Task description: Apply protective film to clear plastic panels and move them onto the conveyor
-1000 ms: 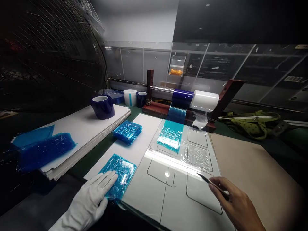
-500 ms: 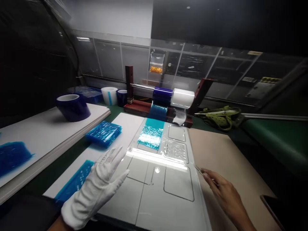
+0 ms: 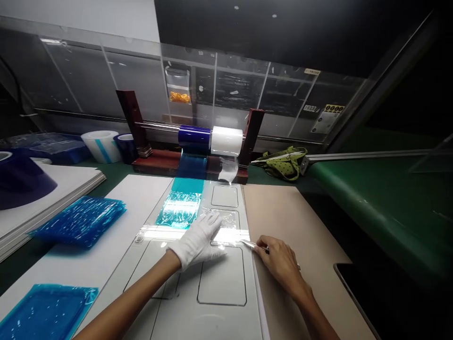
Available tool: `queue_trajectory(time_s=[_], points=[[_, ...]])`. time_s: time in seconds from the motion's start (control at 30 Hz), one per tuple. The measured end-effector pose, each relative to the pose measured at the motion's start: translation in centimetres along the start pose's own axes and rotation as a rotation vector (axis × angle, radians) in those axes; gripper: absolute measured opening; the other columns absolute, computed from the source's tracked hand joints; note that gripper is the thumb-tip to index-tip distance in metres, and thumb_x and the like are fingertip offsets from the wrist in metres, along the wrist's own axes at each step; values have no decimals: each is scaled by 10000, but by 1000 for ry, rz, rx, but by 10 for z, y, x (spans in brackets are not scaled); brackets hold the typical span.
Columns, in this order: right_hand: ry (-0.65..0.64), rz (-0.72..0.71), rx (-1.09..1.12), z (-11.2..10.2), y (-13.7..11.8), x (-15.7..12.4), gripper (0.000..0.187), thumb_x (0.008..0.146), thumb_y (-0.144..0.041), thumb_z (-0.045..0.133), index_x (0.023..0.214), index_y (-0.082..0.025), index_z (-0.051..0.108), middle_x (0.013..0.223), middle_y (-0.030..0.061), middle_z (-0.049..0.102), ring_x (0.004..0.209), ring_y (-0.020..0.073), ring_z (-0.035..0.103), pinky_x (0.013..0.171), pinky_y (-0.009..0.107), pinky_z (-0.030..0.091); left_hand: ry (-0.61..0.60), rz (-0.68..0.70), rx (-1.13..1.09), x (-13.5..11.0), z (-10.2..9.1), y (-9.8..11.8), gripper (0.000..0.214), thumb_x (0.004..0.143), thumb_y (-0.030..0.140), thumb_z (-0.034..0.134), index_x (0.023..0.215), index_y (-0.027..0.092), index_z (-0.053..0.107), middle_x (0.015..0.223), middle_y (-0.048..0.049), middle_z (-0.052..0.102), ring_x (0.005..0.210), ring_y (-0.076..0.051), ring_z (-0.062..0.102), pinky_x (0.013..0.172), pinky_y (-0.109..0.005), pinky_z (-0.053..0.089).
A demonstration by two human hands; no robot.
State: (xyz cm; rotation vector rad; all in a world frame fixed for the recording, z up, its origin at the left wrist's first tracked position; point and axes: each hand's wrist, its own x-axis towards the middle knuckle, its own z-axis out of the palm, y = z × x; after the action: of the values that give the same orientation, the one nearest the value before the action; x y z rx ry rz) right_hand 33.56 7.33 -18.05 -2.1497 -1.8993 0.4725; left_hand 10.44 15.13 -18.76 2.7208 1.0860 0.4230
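My left hand [image 3: 201,238], in a white glove, lies with fingers spread on a wrinkled clear film piece [image 3: 231,221]. That film covers one of the outlined rounded squares on a pale board under a clear sheet [image 3: 226,283]. My bare right hand [image 3: 279,262] grips a slim metal craft knife [image 3: 249,244], its tip at the sheet's right edge near the film's lower corner. Left of the gloved fingers, a strip of blue film [image 3: 180,208] runs down from a blue film roll [image 3: 194,138]. Beside that roll sits a white film roll [image 3: 227,140] on the same rod.
A dark red stand [image 3: 159,163] carries the rolls at the back. Stacked blue film pieces [image 3: 81,219] and another blue piece [image 3: 49,309] lie left. Brown board [image 3: 283,212] is at right, with a dark flat device [image 3: 354,297] and a green pouch [image 3: 286,163].
My left hand has come from the left side onto the clear film, now flat. My right hand has brought the knife tip to the sheet's edge. The view has turned right.
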Motion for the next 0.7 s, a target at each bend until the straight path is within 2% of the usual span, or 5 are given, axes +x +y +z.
queue_trajectory(time_s=[0.23,0.37,0.47,0.6,0.7], points=[[-55,-78,198,3,-7,6,156,858,-283,521,772,-238,643,815,-14,712,781,171,638,665,261,403,24,12,74,-5,12,-3,689,678,576,707,1203,192,481,1190,-113,574,1075,-284,541,889,-412,493],[-76,-93,280,4,6,5,186,856,-368,526,770,-250,642,766,-42,694,731,140,638,639,226,439,106,34,195,2,20,-6,182,920,221,447,1078,210,537,967,-51,629,865,-191,594,809,-359,511],[-14,-62,246,6,24,-1,186,844,-390,522,803,-245,631,817,-16,687,760,163,636,656,252,456,199,77,299,-3,20,2,359,884,4,312,1095,175,548,963,-64,663,865,-186,623,810,-366,522],[153,42,131,10,58,-20,255,866,-366,413,893,-221,621,954,75,661,860,248,624,705,359,461,358,168,419,-43,20,28,582,777,-115,322,1278,138,476,1242,-81,635,1116,-187,603,935,-337,508],[283,88,31,16,85,-36,273,847,-383,421,920,-226,632,965,92,659,908,290,622,714,405,474,440,213,478,-88,25,49,477,849,34,418,1281,205,523,1245,-11,645,1127,-168,601,913,-283,523]])
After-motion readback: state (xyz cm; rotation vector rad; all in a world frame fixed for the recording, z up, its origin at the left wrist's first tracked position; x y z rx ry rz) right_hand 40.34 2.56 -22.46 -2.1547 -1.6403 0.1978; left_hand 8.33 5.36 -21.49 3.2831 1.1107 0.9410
